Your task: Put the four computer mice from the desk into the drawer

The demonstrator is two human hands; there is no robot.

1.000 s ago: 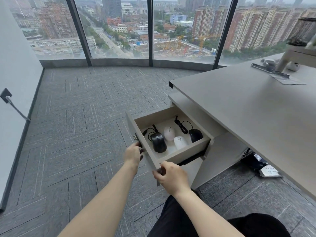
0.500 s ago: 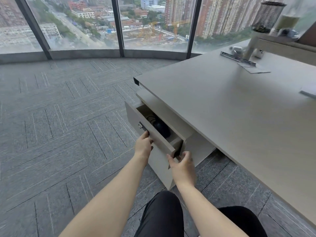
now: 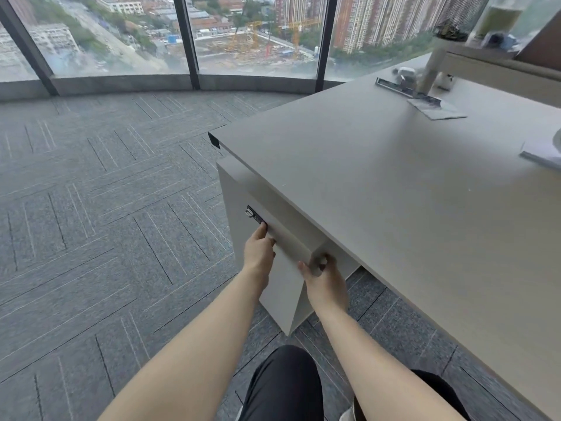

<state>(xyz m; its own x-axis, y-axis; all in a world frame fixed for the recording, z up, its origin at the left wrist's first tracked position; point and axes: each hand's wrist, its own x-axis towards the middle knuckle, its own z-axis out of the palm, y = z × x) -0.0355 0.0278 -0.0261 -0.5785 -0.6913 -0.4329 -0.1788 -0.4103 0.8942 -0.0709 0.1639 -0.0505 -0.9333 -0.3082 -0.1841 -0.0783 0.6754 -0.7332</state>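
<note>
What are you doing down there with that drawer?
A person is sitting at a grey desk with both hands on the drawer under it. The left hand rests on the drawer front near the little black lock, and the right hand holds its near corner. The drawer looks pushed all the way in, so nothing inside can be seen. No computer mice are visible on the part of the desk top in view.

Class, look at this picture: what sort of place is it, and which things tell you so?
Probably a high-rise office: a wide grey desk, grey carpet tiles, and tall floor-level windows overlooking city towers.
</note>
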